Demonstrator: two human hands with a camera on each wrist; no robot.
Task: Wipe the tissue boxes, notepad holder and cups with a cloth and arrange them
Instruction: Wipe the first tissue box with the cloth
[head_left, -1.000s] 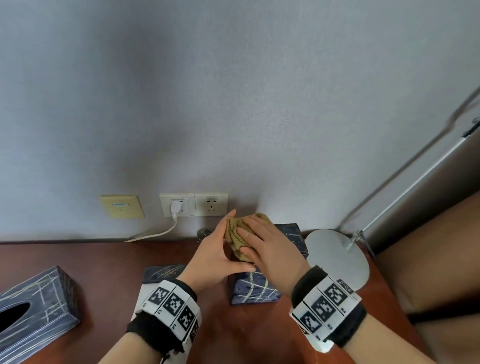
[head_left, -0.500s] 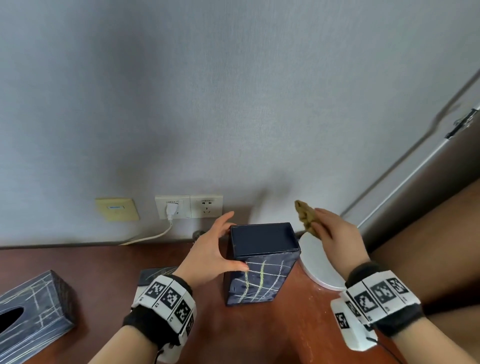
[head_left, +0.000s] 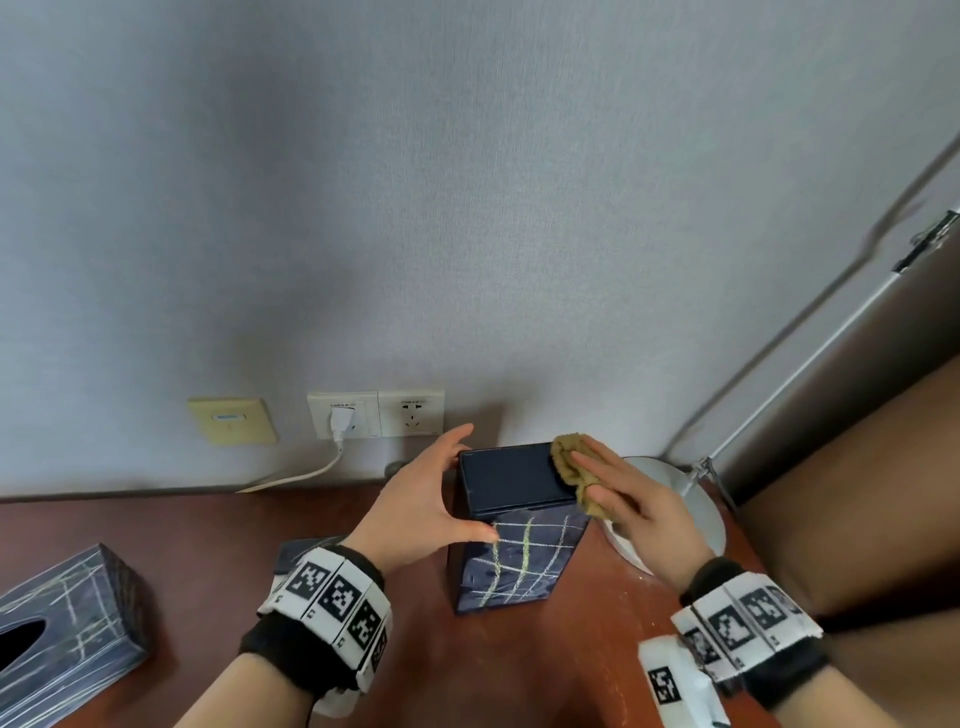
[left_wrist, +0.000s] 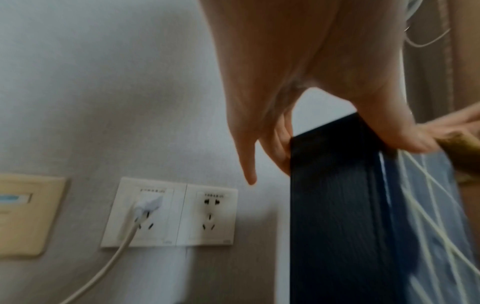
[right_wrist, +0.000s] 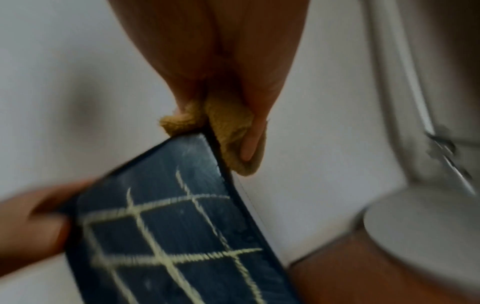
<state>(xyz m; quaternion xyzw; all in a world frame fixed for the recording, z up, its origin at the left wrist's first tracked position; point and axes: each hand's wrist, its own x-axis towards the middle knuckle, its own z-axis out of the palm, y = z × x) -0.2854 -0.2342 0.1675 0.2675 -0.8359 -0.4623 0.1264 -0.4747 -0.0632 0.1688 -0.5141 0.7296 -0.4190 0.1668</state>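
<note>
Bare hands (head_left: 421, 499), black wristbands (head_left: 283, 644) bearing white square-patterned tags (head_left: 332, 595).

Your clearest lane is the bare table (head_left: 208, 561) in front, between the lying tissue box (head_left: 62, 623) at far left and the upright tissue box (head_left: 511, 545). The wood right in front of the upright one is open too. Its left side is taken by your left hand (head_left: 421, 512), which grips it, with a flat dark item (head_left: 301, 551) low behind that wrist. The right side is tight: your right hand (head_left: 639, 512) holds the cloth (head_left: 569, 465) against the top edge, and the lamp base (head_left: 709, 519) sits just beside the box, its rod (head_left: 810, 364) slanting up to the right. Behind, the wall (head_left: 467, 208) is near, with sockets (head_left: 376, 415) and a plugged cable (head_left: 306, 473).
</note>
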